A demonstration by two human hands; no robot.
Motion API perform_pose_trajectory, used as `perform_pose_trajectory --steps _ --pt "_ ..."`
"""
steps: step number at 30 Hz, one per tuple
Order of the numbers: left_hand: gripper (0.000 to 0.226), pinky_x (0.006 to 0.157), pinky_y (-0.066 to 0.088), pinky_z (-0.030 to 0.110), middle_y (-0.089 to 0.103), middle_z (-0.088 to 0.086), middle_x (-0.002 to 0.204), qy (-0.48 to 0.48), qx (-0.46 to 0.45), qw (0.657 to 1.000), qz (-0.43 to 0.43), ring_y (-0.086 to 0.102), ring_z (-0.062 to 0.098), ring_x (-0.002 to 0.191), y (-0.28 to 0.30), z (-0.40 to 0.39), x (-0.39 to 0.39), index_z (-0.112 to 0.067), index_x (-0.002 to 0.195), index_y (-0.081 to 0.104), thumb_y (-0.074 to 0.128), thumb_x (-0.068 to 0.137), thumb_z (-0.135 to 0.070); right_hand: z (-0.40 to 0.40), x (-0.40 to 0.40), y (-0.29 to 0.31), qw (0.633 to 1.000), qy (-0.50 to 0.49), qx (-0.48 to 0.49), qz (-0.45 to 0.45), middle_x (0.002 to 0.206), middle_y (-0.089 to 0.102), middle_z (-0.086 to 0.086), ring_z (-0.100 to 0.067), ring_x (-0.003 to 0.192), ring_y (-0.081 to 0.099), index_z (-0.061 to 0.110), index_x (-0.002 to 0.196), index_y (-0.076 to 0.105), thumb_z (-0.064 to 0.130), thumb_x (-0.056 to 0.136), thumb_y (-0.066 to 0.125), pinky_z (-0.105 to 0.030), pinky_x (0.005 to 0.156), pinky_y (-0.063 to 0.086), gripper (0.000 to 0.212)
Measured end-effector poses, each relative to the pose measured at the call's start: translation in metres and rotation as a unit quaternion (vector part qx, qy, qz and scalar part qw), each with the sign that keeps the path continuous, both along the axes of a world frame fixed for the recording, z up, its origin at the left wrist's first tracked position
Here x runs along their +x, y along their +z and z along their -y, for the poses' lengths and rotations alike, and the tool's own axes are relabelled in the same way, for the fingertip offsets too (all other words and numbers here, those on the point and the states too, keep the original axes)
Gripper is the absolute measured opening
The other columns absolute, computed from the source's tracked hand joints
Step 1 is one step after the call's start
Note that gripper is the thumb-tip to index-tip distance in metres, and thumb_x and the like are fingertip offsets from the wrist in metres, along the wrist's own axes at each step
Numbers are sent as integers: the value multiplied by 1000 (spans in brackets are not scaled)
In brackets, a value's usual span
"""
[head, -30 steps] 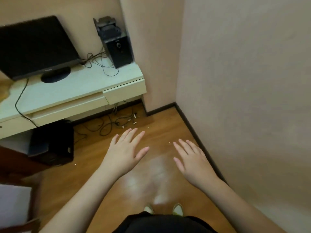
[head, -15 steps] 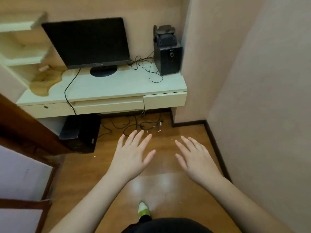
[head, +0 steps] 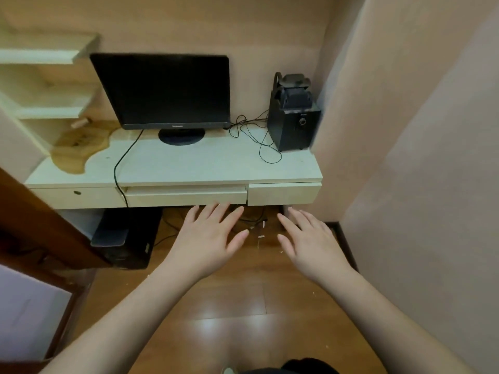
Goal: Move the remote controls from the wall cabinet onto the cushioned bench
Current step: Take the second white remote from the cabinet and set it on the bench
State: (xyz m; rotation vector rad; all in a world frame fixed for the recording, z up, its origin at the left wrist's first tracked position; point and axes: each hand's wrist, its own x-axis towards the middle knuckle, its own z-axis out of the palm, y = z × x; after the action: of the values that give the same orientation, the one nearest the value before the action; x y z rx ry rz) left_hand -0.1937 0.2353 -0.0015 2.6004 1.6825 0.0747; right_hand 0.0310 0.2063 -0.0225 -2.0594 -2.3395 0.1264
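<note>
My left hand [head: 209, 238] and my right hand [head: 310, 242] are stretched out in front of me, palms down, fingers straight and spread, holding nothing. They hover over the wooden floor just short of a cream desk [head: 189, 166] with drawers. Cream wall shelves [head: 48, 85] hang at the upper left. No remote control shows in this view, and no cushioned bench either.
On the desk stand a black monitor [head: 164, 90] and a black speaker [head: 294, 122] with loose cables. A black computer case [head: 127, 238] sits under the desk. A dark wooden door edge [head: 40, 222] is at the left, a pink wall at the right.
The view has swung left and upward, bringing the whole desk, monitor and wall shelves into sight and closer. Both hands stay open and spread in front of me.
</note>
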Motion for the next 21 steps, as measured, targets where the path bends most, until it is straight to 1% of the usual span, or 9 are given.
perform_pose_trajectory --steps 3,6,8,10,12,15,17,19,21 --pt "68 114 22 47 35 -1 152 -7 -1 1000 3 26 20 142 5 -29 8 -33 145 30 6 88 -62 -26 8 11 1000 -4 2 5 148 40 -2 -24 136 36 26 143 37 52 91 16 -39 109 31 61" --pt "66 111 29 46 45 1 145 -17 16 1000 7 37 22 135 14 -61 24 -29 140 39 12 89 -60 -53 25 22 1000 -14 1 6 150 36 -2 -23 137 33 26 143 35 50 95 24 -38 110 28 54" --pt "62 109 30 45 50 1 140 -20 31 999 12 43 21 130 22 -83 40 -27 139 42 18 90 -57 -72 38 30 1000 -16 8 6 152 33 -1 -22 138 31 27 144 33 55 90 13 -38 110 28 64" --pt "57 112 25 45 46 -1 143 -21 34 999 13 38 17 133 30 -105 57 -27 142 37 24 94 -54 -95 52 37 1000 -7 20 4 153 32 0 -22 139 30 28 144 32 57 83 3 -38 110 28 74" --pt "56 113 23 43 44 -4 144 -21 44 999 9 35 14 135 40 -127 73 -26 143 35 25 95 -54 -118 66 46 1000 4 28 4 153 33 -1 -22 139 31 27 145 32 56 82 1 -38 110 28 76" --pt "56 111 25 44 46 -5 141 -22 74 997 2 37 14 133 63 -157 95 -25 141 38 25 95 -54 -152 85 65 999 10 47 2 152 34 0 -22 138 31 28 145 32 56 82 0 -38 109 29 75" --pt "54 113 24 43 43 -6 144 -22 74 997 -4 35 12 135 78 -177 109 -27 143 34 27 96 -53 -172 96 80 999 16 50 2 153 31 1 -21 138 29 29 146 29 54 90 7 -37 109 27 65" --pt "54 114 23 42 41 -7 145 -17 81 997 -5 34 11 135 92 -192 120 -28 144 33 27 97 -53 -191 106 92 999 21 41 -12 155 26 3 -19 140 25 31 148 24 49 98 21 -36 111 25 53" --pt "53 113 23 40 42 -8 145 -13 92 996 -2 34 11 135 105 -206 129 -29 144 34 27 97 -53 -210 115 103 999 25 34 -24 156 24 4 -18 141 23 31 148 23 48 99 25 -36 112 25 52"
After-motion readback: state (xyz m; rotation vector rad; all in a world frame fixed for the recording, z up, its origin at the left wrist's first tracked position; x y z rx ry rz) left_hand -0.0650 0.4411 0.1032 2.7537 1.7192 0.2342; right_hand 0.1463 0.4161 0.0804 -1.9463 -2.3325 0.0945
